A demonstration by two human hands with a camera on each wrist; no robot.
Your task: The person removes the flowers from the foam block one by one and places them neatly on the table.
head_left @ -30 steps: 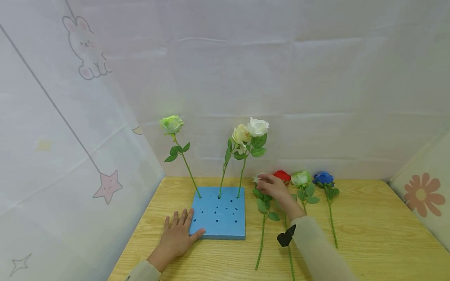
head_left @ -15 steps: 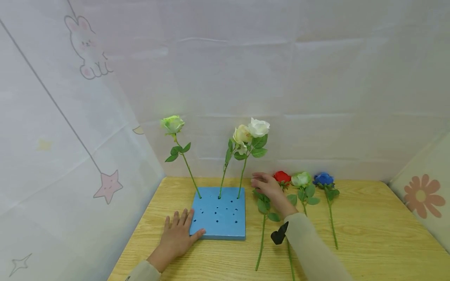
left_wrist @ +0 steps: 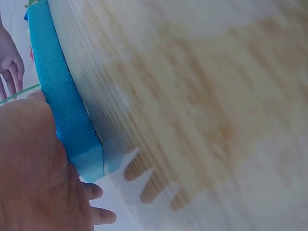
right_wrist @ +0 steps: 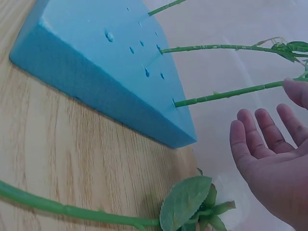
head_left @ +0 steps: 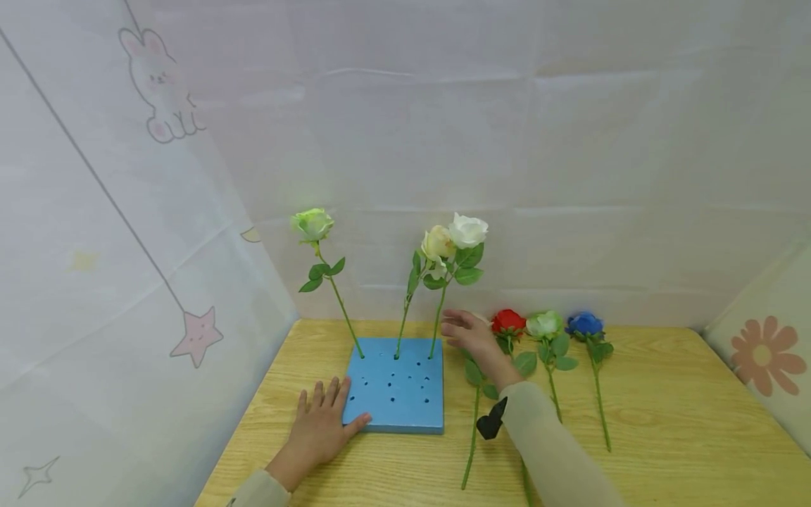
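Note:
A blue foam block (head_left: 394, 415) dotted with holes lies on the table. Spread fingers of my left hand (head_left: 319, 429) rest against its left edge and front corner. Three artificial roses stand in its back row: a green-white rose (head_left: 312, 224) leaning left, a cream rose (head_left: 437, 243) and a white rose (head_left: 469, 231). Beside the white rose's stem (right_wrist: 231, 94) is my right hand (head_left: 472, 341), palm hollow, fingers loosely bent and holding nothing. Beneath that hand lies another rose, its leaves (head_left: 473, 373) showing and its bloom mostly covered.
Further right on the table (head_left: 665, 422) lie a red rose (head_left: 508, 322), a green-white rose (head_left: 544, 324) and a blue rose (head_left: 585, 324), blooms toward the back. A pale cloth wall (head_left: 570, 176) stands close behind them.
My right hand has moved left, from over the lying rose's bloom toward the standing white rose's stem. My left hand has stayed at the block.

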